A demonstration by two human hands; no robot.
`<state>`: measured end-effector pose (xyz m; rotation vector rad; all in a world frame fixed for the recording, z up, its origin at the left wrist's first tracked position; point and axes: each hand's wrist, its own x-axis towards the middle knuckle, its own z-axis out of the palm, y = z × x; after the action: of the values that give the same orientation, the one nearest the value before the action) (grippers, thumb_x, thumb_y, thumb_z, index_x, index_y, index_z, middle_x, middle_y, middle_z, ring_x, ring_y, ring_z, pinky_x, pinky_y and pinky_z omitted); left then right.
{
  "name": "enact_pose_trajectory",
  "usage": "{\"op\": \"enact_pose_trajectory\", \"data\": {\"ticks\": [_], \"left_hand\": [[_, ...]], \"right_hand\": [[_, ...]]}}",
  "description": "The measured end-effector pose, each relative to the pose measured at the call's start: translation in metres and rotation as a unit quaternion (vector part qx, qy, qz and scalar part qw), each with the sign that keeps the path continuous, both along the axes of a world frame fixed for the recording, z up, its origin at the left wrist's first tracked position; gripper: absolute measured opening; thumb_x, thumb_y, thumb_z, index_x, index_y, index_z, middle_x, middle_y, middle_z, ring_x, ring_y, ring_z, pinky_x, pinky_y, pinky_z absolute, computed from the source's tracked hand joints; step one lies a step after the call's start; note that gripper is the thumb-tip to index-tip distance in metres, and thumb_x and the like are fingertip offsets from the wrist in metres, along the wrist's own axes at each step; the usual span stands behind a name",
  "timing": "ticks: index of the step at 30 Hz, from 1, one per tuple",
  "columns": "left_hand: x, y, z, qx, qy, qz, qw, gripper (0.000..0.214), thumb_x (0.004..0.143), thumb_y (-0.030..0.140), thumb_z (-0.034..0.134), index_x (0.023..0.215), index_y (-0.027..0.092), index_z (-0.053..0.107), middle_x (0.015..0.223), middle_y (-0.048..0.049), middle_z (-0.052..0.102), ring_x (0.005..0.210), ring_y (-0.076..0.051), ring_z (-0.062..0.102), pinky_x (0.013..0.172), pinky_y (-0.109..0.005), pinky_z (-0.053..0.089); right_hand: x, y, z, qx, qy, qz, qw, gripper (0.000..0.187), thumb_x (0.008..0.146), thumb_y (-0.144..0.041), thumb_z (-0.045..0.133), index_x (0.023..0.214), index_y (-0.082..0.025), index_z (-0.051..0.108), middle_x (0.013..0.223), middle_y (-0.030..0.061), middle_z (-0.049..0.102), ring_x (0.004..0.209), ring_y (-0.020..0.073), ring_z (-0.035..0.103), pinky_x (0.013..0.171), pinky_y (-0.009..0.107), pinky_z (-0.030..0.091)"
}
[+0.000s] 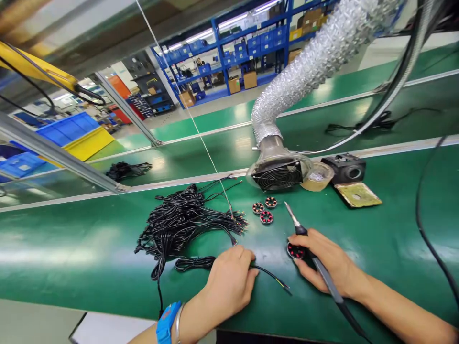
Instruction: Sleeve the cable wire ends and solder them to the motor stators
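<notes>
My left hand (pixel 231 277) is closed around a black cable (pixel 268 273), whose stripped end with thin coloured wires points right. A blue strap and a metal band circle that wrist. In my right hand (pixel 332 265) lies a soldering iron (pixel 324 274), its metal tip aimed up and left. The thumb and a finger of the same hand also pinch a small round part (pixel 296 250) with red spots in a dark ring. Three similar round parts (pixel 266 217) sit beyond, between both hands. A heap of black cables (pixel 179 217) lies left of them, bare ends facing right.
A fume extractor (pixel 278 174) with a silver duct (pixel 304 67) stands behind the round parts. Beside it are a tape roll (pixel 317 176), a black soldering-iron stand (pixel 347 168) and a yellow sponge tray (pixel 358 195). A black cord (pixel 423 229) hangs at the right.
</notes>
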<state>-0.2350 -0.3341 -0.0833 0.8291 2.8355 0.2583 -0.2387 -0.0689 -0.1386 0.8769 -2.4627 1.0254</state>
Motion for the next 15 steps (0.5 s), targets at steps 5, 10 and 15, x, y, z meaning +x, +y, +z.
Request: {"op": "enact_pose_trajectory", "data": {"ticks": [5, 10, 15], "left_hand": [[-0.022, 0.017, 0.006, 0.030, -0.052, -0.169, 0.984, 0.010, 0.093, 0.027, 0.054, 0.096, 0.020, 0.060, 0.090, -0.0054, 0.062, 0.084, -0.023, 0.057, 0.079, -0.034, 0.046], [-0.025, 0.030, 0.005, 0.178, -0.083, -0.054, 0.979, 0.009, 0.094, 0.025, 0.052, 0.087, 0.020, 0.056, 0.082, -0.0019, 0.059, 0.074, -0.017, 0.055, 0.068, -0.028, 0.042], [-0.022, 0.046, 0.013, 0.266, -0.095, 0.008, 0.959, 0.011, 0.092, 0.026, 0.056, 0.083, 0.020, 0.055, 0.074, 0.0012, 0.053, 0.065, -0.014, 0.049, 0.062, -0.026, 0.037]], "right_hand": [[0.000, 0.001, 0.001, 0.001, -0.008, 0.004, 1.000, 0.045, 0.081, -0.012, 0.058, 0.124, -0.020, 0.047, 0.106, 0.0108, 0.065, 0.084, 0.0235, 0.061, 0.074, 0.039, 0.055], [0.011, -0.002, 0.020, -0.069, -0.009, -0.028, 0.997, 0.043, 0.082, -0.011, 0.056, 0.122, -0.022, 0.048, 0.110, 0.0103, 0.066, 0.092, 0.0239, 0.064, 0.082, 0.039, 0.055], [0.020, -0.013, 0.036, -0.198, -0.114, -0.119, 0.966, 0.030, 0.088, -0.017, 0.059, 0.115, -0.024, 0.049, 0.088, 0.0026, 0.066, 0.071, 0.0152, 0.065, 0.069, 0.027, 0.057]]}}
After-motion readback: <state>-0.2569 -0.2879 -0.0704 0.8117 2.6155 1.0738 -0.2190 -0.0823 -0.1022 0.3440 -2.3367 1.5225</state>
